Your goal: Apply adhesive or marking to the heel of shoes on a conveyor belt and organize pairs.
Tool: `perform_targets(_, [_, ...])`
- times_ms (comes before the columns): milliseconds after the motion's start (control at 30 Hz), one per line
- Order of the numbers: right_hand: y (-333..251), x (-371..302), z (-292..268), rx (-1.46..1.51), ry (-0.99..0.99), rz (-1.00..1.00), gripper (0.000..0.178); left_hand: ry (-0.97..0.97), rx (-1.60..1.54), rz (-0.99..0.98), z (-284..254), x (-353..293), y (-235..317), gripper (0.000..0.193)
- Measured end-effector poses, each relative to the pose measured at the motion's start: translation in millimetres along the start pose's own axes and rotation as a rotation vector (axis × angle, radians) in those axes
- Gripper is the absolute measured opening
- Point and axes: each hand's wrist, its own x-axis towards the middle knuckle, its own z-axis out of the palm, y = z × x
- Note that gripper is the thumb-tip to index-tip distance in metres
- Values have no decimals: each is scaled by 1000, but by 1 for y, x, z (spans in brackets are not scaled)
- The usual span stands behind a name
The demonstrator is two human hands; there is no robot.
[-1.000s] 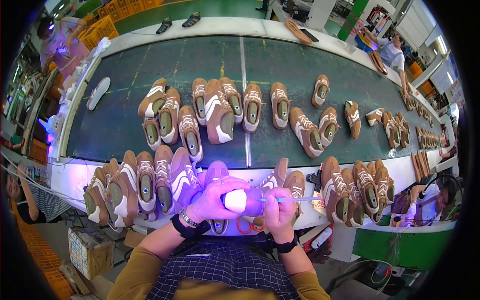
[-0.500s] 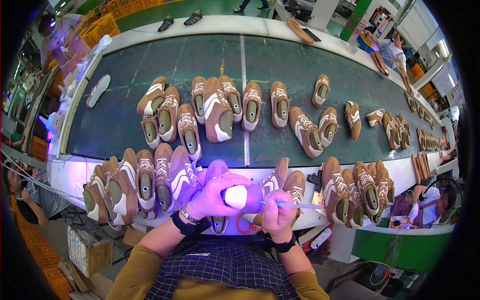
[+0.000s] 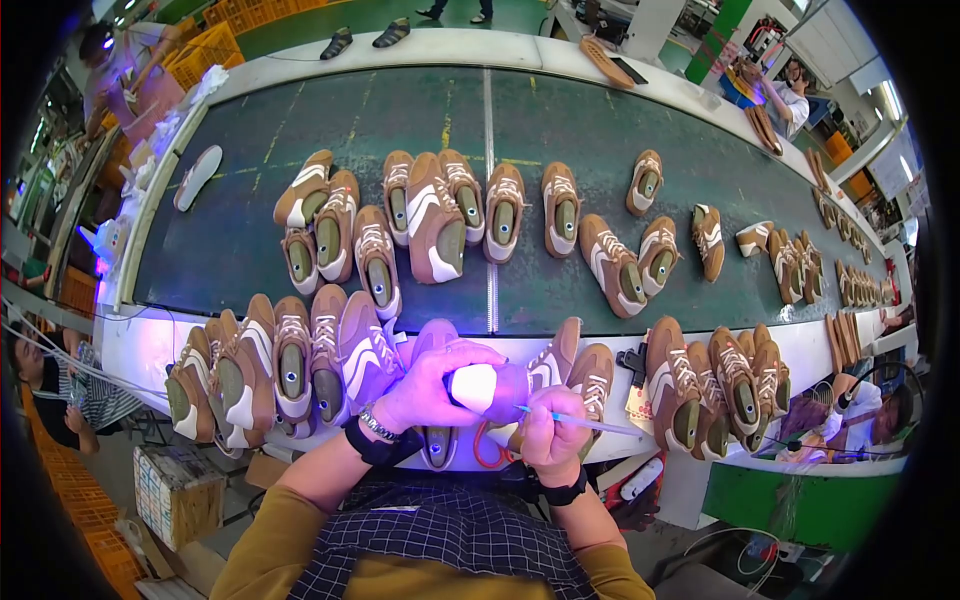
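Observation:
My left hand point(image 3: 425, 395) is closed around a sneaker point(image 3: 507, 392), its white heel patch facing up under a violet light. Most of that shoe's far side is hidden by my fingers. In my right hand point(image 3: 552, 432) a slim pen-like tool point(image 3: 600, 426) with a blue front part is pinched, its fine tip at the sneaker's side, touching or nearly touching. I cannot make out whether it is a pen or a fine brush. Right beside my hands stand more brown sneakers with white stripes, among them one sneaker point(image 3: 592, 380) to the right.
Red-handled scissors point(image 3: 490, 450) lie partly hidden below the held shoe. Sneakers line the white ledge point(image 3: 628, 350) on both sides. Beyond it, a dark green conveyor belt point(image 3: 380, 110) carries several sneakers and a pale sole point(image 3: 198, 178). Other people are at the far left and right.
The tool has tilted, its back end dropping lower, and its tip has shifted slightly along the sneaker. The held sneaker has turned a little. My left hand keeps its grip.

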Motion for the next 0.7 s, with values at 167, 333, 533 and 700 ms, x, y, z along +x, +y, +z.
perform_targets(167, [-2,3,-1,-83,-59,-88,3,7,-10,-23,-2,0,-2,62])
perform_targets(333, [-1,-6,2,211,18,130,3,-7,-28,-35,-6,3,-3,62])
perform_targets(533, [-9,10,3,249,93,270,12,-69,-161,-28,-2,7,-5,61])
perform_targets(700, [-3,6,-2,184,66,283,12,-80,-115,-14,1,11,-4,60])
